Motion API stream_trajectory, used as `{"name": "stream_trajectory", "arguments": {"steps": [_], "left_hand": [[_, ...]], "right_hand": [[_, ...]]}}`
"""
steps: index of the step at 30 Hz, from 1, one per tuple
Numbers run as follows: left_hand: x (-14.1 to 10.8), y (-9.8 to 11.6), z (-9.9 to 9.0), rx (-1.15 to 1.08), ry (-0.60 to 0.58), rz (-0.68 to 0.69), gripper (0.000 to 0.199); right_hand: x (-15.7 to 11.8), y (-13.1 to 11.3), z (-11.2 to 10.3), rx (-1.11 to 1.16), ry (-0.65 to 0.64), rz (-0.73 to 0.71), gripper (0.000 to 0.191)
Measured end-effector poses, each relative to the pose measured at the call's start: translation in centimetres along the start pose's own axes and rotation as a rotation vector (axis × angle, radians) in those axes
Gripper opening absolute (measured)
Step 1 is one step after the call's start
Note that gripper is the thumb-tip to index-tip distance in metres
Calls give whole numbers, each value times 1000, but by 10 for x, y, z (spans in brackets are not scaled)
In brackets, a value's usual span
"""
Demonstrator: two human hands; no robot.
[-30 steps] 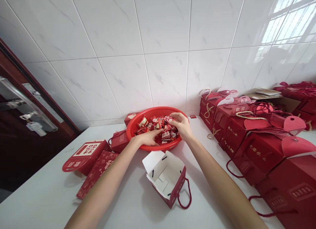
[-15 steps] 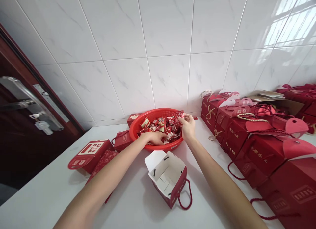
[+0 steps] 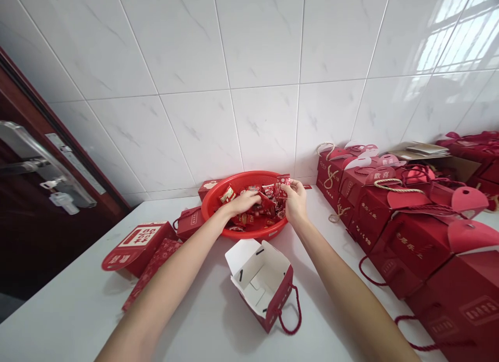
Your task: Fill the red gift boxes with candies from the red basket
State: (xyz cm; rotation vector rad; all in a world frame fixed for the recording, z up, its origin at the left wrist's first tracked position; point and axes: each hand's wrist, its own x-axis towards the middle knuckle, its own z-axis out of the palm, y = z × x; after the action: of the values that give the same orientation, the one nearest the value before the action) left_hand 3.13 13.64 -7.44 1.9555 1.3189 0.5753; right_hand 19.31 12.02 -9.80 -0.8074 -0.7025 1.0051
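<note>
My right hand [image 3: 295, 198] pinches a small red printed candy packet [image 3: 283, 183] at the right rim of the red plastic basket [image 3: 209, 210]. Inside the basket, my left hand [image 3: 245, 203] has its fingers closed on a red wrapped candy [image 3: 267, 204], partly blurred. Wrapped candies [image 3: 244, 219], mostly red, lie loosely around that hand, with the basket's red bottom showing in the middle. Between my forearms stands an open red gift box [image 3: 262, 285], white inside with nothing in it, its flap up and its rope handle hanging at the right.
Closed red gift boxes [image 3: 413, 242] with rope handles stand in rows on the right. On the left are another red box [image 3: 144, 242], a patterned red piece [image 3: 154, 268] and a smaller box [image 3: 189, 222]. A tiled wall [image 3: 265, 123] rises behind; a door [image 3: 23, 221] is at far left.
My left hand has lifted from the candies with a red one in its fingers, and the candies have shifted, baring the basket's bottom. My right hand stays put with its packet.
</note>
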Motion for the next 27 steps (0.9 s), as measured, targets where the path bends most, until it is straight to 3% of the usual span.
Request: {"name": "stream_trajectory", "arguments": {"steps": [4, 8, 11, 13, 14, 16, 18, 19, 22, 24, 27], "left_hand": [[6, -6, -7, -103, 162, -16, 34], [10, -12, -12, -117, 379, -47, 65], [6, -13, -20, -93, 479, -33, 51], [-4, -12, -26, -63, 350, 11, 30], [-10, -11, -28, -31, 213, 24, 22], [-23, -9, -30, 119, -205, 6, 19], [-32, -7, -27, 337, -452, -87, 26], [-34, -7, -24, 455, -478, -139, 33], [-32, -6, -17, 752, -374, -243, 59], [-27, -6, -14, 854, -323, -281, 73], [-22, -5, -14, 901, -330, -319, 78]], "right_hand": [[0, 0, -1, 32, -3, 3, 30], [1, 1, -2, 30, -46, 9, 29], [1, 0, -2, 28, -64, 4, 29], [0, -1, -1, 35, -67, 6, 28], [-1, -1, 0, 39, -70, 11, 27], [-2, -3, 1, 43, -79, 19, 24], [-3, -3, 2, 38, -87, 17, 22], [-4, -4, 2, 34, -87, 14, 22], [-5, -3, 3, 40, -92, 7, 21], [-5, -3, 2, 45, -98, 14, 22], [-5, -3, 2, 29, -108, 23, 22]]}}
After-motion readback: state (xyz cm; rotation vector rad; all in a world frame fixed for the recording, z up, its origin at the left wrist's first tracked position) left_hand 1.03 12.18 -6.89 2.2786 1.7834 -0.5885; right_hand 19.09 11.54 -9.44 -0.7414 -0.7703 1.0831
